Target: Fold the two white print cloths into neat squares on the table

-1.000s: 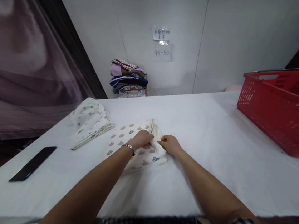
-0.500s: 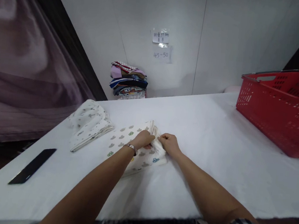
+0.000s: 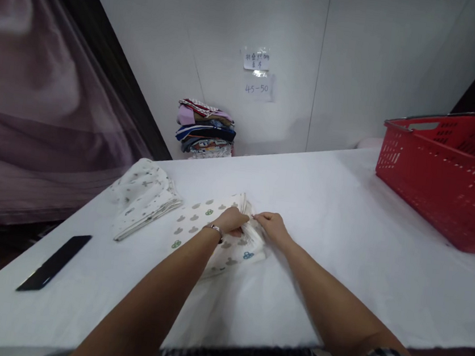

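Note:
A folded white cloth (image 3: 194, 219) with grey, green and blue printed shapes lies on the white table in front of me. My left hand (image 3: 232, 221), with a bracelet at the wrist, is closed on the layers near the cloth's right edge. Just to its right, my right hand (image 3: 272, 226) pinches the same edge between thumb and fingers. The cloth is bunched and creased between the two hands. My left forearm hides part of its lower side.
A second folded white cloth (image 3: 147, 196) with small prints lies at the left. Nearer me is a flat black object (image 3: 54, 263). A red basket (image 3: 439, 178) stands on the right. A stack of folded fabrics (image 3: 206, 129) sits beyond the table's far edge, by the wall with paper signs (image 3: 256, 86).
Both hands stay at the cloth's right edge with only slight finger movement. The whole view has shifted a few pixels.

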### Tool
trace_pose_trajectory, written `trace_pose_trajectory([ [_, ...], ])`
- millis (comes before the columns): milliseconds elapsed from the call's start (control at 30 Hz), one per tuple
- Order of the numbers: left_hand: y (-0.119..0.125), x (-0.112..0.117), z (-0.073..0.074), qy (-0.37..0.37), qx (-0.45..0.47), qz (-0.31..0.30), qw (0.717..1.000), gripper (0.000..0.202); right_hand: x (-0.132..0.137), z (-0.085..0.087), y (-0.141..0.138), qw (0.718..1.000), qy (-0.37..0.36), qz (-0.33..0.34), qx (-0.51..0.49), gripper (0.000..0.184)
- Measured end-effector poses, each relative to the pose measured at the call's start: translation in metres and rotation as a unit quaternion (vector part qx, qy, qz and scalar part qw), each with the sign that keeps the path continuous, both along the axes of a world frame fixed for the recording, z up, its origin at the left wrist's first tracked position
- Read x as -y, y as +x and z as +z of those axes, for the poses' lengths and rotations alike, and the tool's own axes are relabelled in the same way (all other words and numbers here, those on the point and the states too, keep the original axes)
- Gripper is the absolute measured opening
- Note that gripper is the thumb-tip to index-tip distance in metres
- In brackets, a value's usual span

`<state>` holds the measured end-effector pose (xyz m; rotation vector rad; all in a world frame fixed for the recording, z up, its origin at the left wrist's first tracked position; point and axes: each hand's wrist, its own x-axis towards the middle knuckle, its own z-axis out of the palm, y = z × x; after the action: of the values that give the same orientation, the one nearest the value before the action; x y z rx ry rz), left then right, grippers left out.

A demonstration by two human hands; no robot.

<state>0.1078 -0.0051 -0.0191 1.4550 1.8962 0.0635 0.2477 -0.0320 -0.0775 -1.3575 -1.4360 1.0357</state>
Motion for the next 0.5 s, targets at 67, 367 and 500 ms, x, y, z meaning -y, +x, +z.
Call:
trace_pose_trajectory([
  [67, -0.002, 0.0, -0.001, 0.003, 0.016, -0.003, 1.0, 0.02, -0.003, 0.0, 0.006, 0.999, -0.012, -0.027, 0.026, 0.029],
  [367, -0.007, 0.0, -0.004, 0.01, 0.038, -0.015, 0.999, 0.021, -0.002, -0.008, 0.004, 0.998, -0.024, 0.003, 0.055, 0.011],
  [500, -0.005, 0.002, -0.003, 0.011, 0.042, -0.012, 0.999, 0.023, -0.001, -0.011, -0.005, 0.999, -0.004, 0.036, 0.003, 0.016],
])
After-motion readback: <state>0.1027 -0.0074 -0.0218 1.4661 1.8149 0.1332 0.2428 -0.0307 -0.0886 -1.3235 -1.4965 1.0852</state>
